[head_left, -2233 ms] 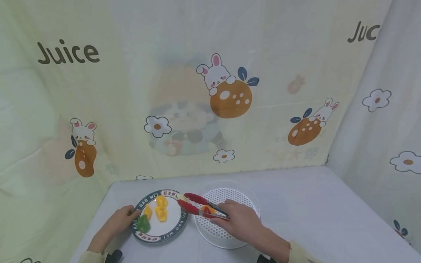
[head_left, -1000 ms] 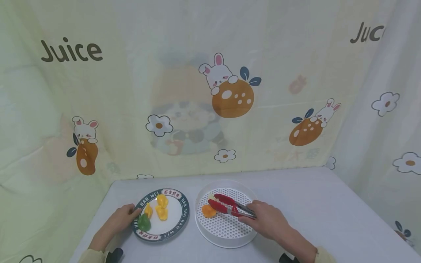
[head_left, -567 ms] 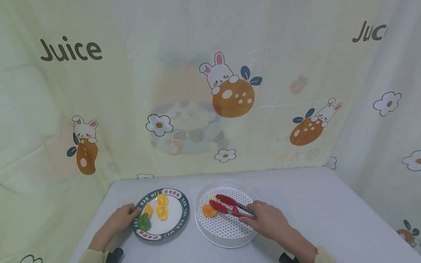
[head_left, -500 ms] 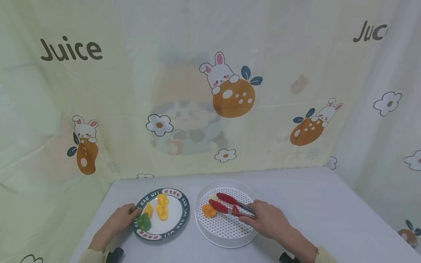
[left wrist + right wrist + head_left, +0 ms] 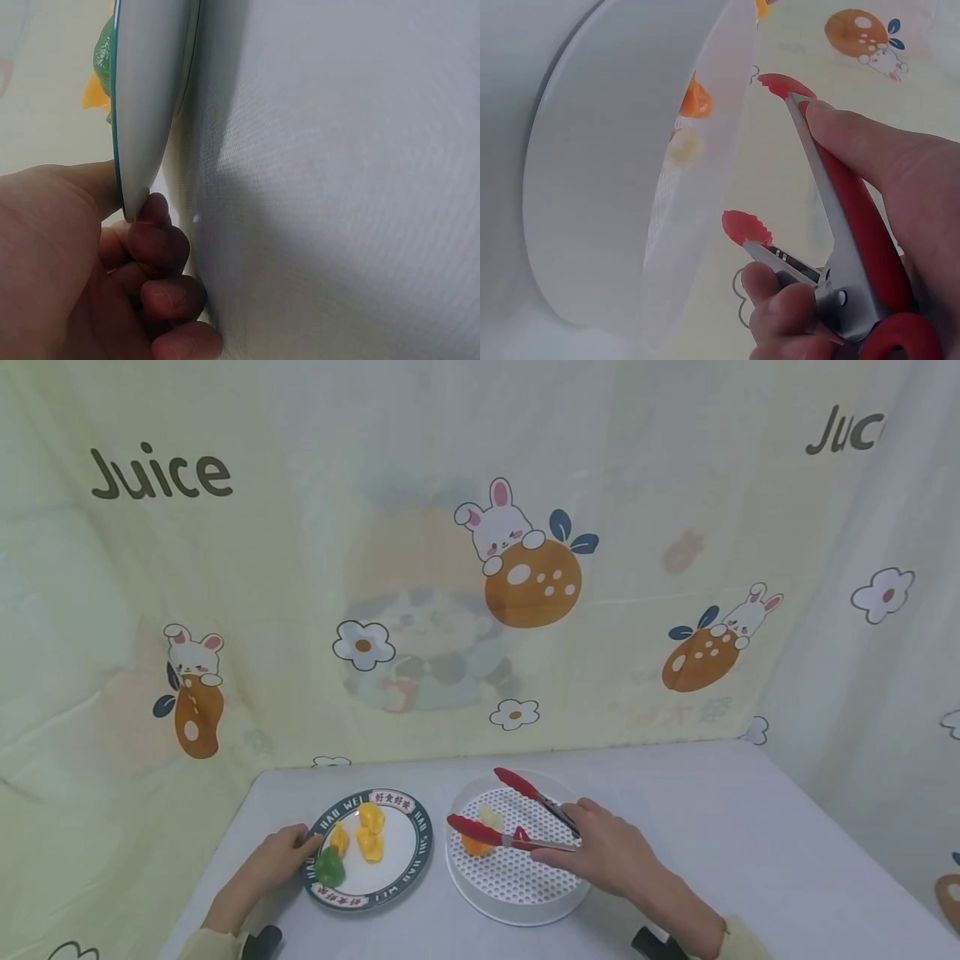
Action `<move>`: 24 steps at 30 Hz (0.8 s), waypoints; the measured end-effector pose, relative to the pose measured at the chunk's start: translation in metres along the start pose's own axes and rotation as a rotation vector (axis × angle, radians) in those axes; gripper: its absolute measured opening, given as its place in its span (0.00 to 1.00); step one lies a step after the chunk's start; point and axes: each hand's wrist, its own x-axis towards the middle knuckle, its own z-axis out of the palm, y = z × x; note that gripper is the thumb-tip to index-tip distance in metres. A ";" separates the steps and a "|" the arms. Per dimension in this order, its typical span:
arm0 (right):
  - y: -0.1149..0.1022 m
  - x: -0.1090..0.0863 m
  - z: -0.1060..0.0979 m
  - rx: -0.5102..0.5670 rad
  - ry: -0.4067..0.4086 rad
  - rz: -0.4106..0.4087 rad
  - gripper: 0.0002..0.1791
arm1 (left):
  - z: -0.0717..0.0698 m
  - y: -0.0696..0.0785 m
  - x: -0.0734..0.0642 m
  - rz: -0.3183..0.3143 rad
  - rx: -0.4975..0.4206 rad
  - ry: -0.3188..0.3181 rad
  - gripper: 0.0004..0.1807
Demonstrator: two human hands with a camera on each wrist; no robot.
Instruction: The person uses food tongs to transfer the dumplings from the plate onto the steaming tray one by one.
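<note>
Red tongs (image 5: 487,836), spread: right grip (image 5: 611,852) holds | plate (image 5: 397,852): left grip (image 5: 276,858) pinches | underside (image 5: 152,90): left-wrist view only

red and silver tongs (image 5: 853,206)

Plate (image 5: 393,853) reads “HAO SHI HAO WEI”, perhaps “好食好味”—cloth (image 5: 420,443) “Juice”, “Juc”.

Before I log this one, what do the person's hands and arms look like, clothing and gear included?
Left hand and right hand are both ungloved. Pale yellow left sleeve and matching right sleeve end short of the wrists. A black piece shows near each wrist, left and right, mostly cut off. I see no cables.
</note>
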 end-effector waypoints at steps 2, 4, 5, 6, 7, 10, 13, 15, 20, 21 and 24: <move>-0.002 0.000 0.001 0.006 0.000 0.000 0.54 | 0.001 0.000 0.001 0.002 0.000 0.003 0.17; -0.005 0.000 0.001 0.016 0.000 0.000 0.53 | 0.001 0.000 0.001 0.003 -0.001 0.006 0.17; -0.006 0.000 0.002 0.023 -0.003 0.002 0.53 | 0.001 0.000 0.001 0.002 -0.001 0.005 0.17; -0.007 0.000 0.003 0.025 -0.004 -0.001 0.53 | 0.001 0.000 0.001 0.003 -0.001 0.005 0.17; -0.009 0.000 0.003 0.032 -0.007 0.000 0.53 | 0.001 0.000 0.001 0.001 -0.003 0.005 0.17; -0.015 0.001 0.006 0.045 -0.020 -0.002 0.52 | 0.001 0.000 0.001 -0.004 -0.006 0.003 0.17; -0.020 0.001 0.010 0.054 -0.034 -0.005 0.51 | 0.001 -0.001 0.001 -0.006 -0.010 0.001 0.17; -0.023 0.002 0.013 0.059 -0.039 -0.013 0.50 | 0.001 -0.001 0.001 -0.004 -0.015 -0.002 0.17; -0.029 0.004 0.019 0.066 -0.050 -0.020 0.50 | 0.002 -0.002 0.002 -0.002 -0.022 -0.004 0.17; -0.030 0.004 0.020 0.067 -0.051 -0.019 0.50 | 0.002 -0.002 0.002 -0.001 -0.021 -0.004 0.17; -0.032 0.005 0.021 0.058 -0.052 -0.013 0.51 | 0.003 -0.003 0.003 -0.001 -0.021 -0.002 0.17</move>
